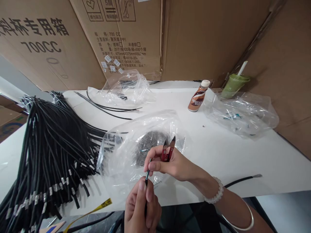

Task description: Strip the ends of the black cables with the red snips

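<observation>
Along the back, brown cardboard boxes are stood behind a white tbl. At L, a big pile of black cables w/ silvery bands is heaped. Mid-tbl, a clear bag w/ a grey mass of fine strands is laid. By the near edge, a cable is gripped btwn L hand fingers, curled tight, & its tip is pinched by R hand thumb & index. At back R, a green cup w/ straw & a brown bottle are placed. Red snips, blades parted & pointed up, are also held in R hand. Held cable is kept upright-ish, slightly tilted, in front of bag.
</observation>
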Demonstrator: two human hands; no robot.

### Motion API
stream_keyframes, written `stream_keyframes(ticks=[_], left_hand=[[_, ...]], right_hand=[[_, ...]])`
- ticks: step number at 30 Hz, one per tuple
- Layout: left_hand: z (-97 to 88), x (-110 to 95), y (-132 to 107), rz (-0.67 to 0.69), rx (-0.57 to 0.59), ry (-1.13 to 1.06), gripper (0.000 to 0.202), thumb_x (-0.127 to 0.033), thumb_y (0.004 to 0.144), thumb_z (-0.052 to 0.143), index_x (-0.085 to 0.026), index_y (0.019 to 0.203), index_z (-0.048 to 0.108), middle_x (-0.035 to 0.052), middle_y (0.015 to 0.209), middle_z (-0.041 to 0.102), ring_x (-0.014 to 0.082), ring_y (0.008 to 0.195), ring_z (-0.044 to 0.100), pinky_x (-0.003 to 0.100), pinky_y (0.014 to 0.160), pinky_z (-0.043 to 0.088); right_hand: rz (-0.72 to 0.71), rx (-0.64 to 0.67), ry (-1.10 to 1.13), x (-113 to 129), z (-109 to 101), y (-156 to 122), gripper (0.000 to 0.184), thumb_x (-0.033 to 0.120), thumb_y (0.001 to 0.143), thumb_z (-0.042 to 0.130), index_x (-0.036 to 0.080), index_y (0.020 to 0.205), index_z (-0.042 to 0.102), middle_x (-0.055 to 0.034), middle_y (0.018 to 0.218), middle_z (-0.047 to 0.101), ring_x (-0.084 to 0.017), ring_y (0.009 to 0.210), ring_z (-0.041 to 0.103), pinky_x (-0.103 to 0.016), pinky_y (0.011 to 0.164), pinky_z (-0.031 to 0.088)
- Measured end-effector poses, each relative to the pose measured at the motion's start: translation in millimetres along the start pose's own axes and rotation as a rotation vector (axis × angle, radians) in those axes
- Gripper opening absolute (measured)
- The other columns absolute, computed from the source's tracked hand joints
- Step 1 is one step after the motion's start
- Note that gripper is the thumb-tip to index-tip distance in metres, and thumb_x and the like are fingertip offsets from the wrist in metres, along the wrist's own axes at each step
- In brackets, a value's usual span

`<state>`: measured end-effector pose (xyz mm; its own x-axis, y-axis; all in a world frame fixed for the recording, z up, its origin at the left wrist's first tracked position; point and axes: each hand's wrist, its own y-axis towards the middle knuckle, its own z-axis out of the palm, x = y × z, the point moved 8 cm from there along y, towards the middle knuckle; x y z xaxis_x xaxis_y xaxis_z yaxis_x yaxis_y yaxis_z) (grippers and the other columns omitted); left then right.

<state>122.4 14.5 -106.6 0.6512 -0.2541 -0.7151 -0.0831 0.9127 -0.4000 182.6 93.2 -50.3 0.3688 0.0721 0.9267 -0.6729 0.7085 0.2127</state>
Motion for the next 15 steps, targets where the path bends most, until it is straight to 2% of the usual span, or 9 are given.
stream_keyframes(ticks=[3, 5, 10, 13, 14, 15], left_hand=[[-6.8, -2.1, -2.2, 0.046, -0.067, 0.009, 0.052, -0.055, 0.068, 0.072, -0.013, 0.059, 0.042, -0.0085, 0.038, 0.019, 0.0002, 0.033, 0.012, 0.013, 0.037, 0.015], [-9.9, -2.6, -3.7, 0.065, -0.100, 0.013, 0.052, -0.055, 0.067, 0.073, -0.013, 0.059, 0.042, -0.0083, 0.038, 0.020, 0.0002, 0.034, 0.012, 0.013, 0.037, 0.013], [-6.0, -8.2, -8.1, 0.135, -0.098, 0.145, 0.047, -0.055, 0.073, 0.067, -0.012, 0.063, 0.050, -0.0064, 0.041, 0.027, 0.0003, 0.036, 0.019, 0.013, 0.039, 0.017], [-5.1, -26.4, -21.2, 0.298, -0.098, 0.353, 0.040, -0.055, 0.076, 0.065, -0.017, 0.087, 0.064, -0.0017, 0.054, 0.051, 0.0036, 0.040, 0.036, 0.015, 0.042, 0.033], [-8.5, -34.9, -29.6, 0.370, -0.121, 0.442, 0.042, -0.056, 0.075, 0.065, -0.020, 0.097, 0.066, 0.0010, 0.068, 0.061, 0.0061, 0.045, 0.045, 0.017, 0.046, 0.040], [-14.6, -44.1, -40.5, 0.453, -0.163, 0.527, 0.046, -0.058, 0.073, 0.065, -0.023, 0.102, 0.068, 0.0038, 0.086, 0.068, 0.0099, 0.056, 0.054, 0.021, 0.058, 0.049]], right_hand=[[0.010, 0.005, 0.008, -0.5, 1.9, -1.1, 0.006, 0.017, 0.084, 0.062, 0.011, 0.084, 0.063, 0.0003, 0.072, 0.062, -0.003, 0.070, 0.061, -0.014, 0.065, 0.046], [0.016, 0.023, 0.035, 0.1, 3.5, -1.2, 0.004, 0.014, 0.083, 0.062, 0.010, 0.085, 0.063, 0.0005, 0.072, 0.063, -0.003, 0.070, 0.061, -0.013, 0.061, 0.045], [0.100, 0.043, 0.124, -8.8, -0.6, 1.9, 0.011, 0.011, 0.074, 0.070, 0.010, 0.083, 0.063, -0.0016, 0.064, 0.063, -0.004, 0.056, 0.054, -0.013, 0.042, 0.028], [0.102, 0.035, 0.131, -14.2, -7.4, 5.4, 0.015, 0.018, 0.070, 0.075, 0.009, 0.080, 0.066, -0.0038, 0.064, 0.064, -0.005, 0.052, 0.050, -0.015, 0.042, 0.026], [0.091, 0.034, 0.126, -14.5, -9.6, 6.6, 0.017, 0.020, 0.070, 0.076, 0.009, 0.079, 0.066, -0.0045, 0.063, 0.064, -0.005, 0.052, 0.050, -0.015, 0.042, 0.027], [0.082, 0.031, 0.124, -14.4, -11.7, 7.5, 0.019, 0.023, 0.070, 0.076, 0.009, 0.077, 0.066, -0.0050, 0.063, 0.064, -0.006, 0.051, 0.050, -0.016, 0.042, 0.026]])
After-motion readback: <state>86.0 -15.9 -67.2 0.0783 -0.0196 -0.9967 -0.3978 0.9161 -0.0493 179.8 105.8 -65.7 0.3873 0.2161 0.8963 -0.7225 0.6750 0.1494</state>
